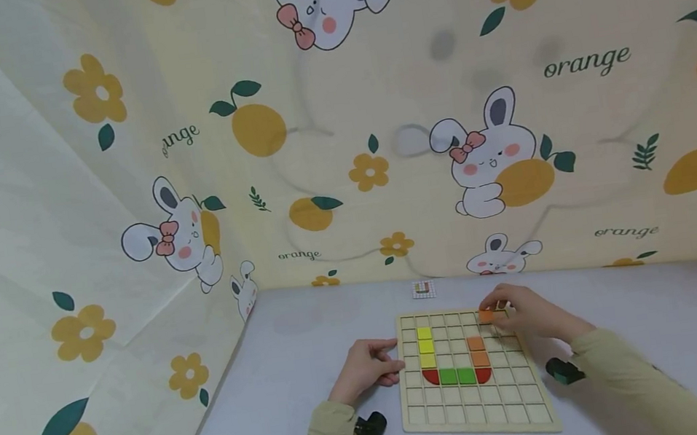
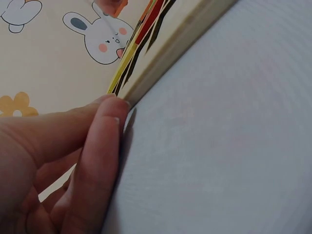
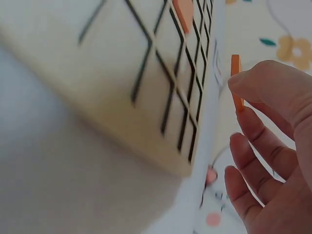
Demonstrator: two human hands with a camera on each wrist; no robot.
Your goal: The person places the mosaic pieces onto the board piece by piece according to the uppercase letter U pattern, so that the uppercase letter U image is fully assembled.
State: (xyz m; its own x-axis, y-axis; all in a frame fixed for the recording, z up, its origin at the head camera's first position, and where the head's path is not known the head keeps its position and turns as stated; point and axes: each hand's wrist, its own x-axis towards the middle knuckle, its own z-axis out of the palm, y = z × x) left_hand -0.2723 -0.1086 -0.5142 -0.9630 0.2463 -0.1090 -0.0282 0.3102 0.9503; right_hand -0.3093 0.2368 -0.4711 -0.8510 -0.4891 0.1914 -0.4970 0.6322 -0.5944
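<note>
A pale wooden grid board [image 1: 437, 415] lies flat on the white table. On it, coloured tiles form a U: three yellow tiles [image 1: 426, 346] on the left, green tiles [image 1: 457, 376] along the bottom, red rounded corner tiles [image 1: 432, 377], and two orange tiles [image 1: 478, 352] on the right. My left hand [image 1: 365, 368] touches the board's left edge with its fingertips, also seen close up in the left wrist view. Between thumb and index finger, my right hand [image 1: 529, 311] pinches another orange tile [image 3: 236, 66], held over the board's far right part. Its other fingers are loosely bent.
Behind the board lies a small card [image 1: 424, 290] printed with a coloured U on a grid. A cloth backdrop [image 1: 349, 225] with rabbits and oranges rises at the table's back and left. Black devices [image 1: 371, 427] sit at both wrists.
</note>
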